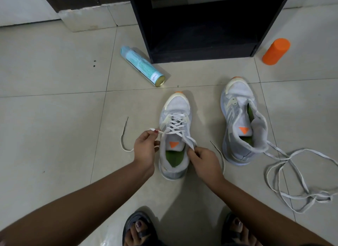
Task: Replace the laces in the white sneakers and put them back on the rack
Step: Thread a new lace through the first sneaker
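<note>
Sneaker [175,106] on floor [54,117], well apart from rack [201,55]; left hand [145,148], right hand [204,160] pinch its lace [175,123].

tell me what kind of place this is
Probably a home hallway or entryway: pale floor tiles, a black shoe rack standing on them, and a half-laced sneaker and an unlaced sneaker set out in front of it.

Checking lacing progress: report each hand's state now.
Left hand: closed, pinching the white shoelace left of the laced sneaker.
Right hand: closed, pinching the same shoelace at the sneaker's right side.
</note>
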Available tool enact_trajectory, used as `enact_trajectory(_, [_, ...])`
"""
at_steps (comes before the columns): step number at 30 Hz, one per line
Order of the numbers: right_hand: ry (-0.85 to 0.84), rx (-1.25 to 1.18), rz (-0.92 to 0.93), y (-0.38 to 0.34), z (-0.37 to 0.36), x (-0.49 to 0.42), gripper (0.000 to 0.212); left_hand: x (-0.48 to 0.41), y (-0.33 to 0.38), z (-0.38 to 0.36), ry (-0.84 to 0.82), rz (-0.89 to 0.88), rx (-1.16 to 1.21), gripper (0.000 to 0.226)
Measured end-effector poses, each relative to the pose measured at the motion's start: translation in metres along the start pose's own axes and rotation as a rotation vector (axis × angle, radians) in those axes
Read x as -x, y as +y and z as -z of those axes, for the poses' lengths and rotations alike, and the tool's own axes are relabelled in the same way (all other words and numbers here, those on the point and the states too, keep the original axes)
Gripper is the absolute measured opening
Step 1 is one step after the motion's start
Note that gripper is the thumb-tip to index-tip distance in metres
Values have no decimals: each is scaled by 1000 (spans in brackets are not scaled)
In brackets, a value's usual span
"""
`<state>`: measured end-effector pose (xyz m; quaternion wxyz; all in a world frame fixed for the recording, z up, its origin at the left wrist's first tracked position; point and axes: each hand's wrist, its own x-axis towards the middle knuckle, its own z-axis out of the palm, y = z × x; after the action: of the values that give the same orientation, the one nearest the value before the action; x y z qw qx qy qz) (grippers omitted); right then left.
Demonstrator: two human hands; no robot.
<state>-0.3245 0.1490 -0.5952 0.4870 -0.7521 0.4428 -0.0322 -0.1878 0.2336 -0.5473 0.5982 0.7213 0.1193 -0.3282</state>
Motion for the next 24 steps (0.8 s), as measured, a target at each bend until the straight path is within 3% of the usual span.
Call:
enact_trajectory(2, [63,-118,34,2,1,1,32,4,3,1,-78,-14,-29,16])
enact_trajectory(4, [63,-465,-14,-2,6,-2,6,2,6,2,-127,-16,-24,18])
enact_trajectory(6, [-11,-782,-114,-9,10,-7,15,4,5,2,-144,-10,-24,17])
enact_trajectory(8, [-70,-930,-183,-20,12,-12,16,6,4,-1,-151,-33,-59,17])
enact_trajectory(16, [10,-1049,-307,-32,18,-23,20,1,4,-3,-50,-26,-14,21])
enact_trajectory(24, [-247,-932,-240,-42,26,-23,25,2,10,-6,-181,-83,-90,30])
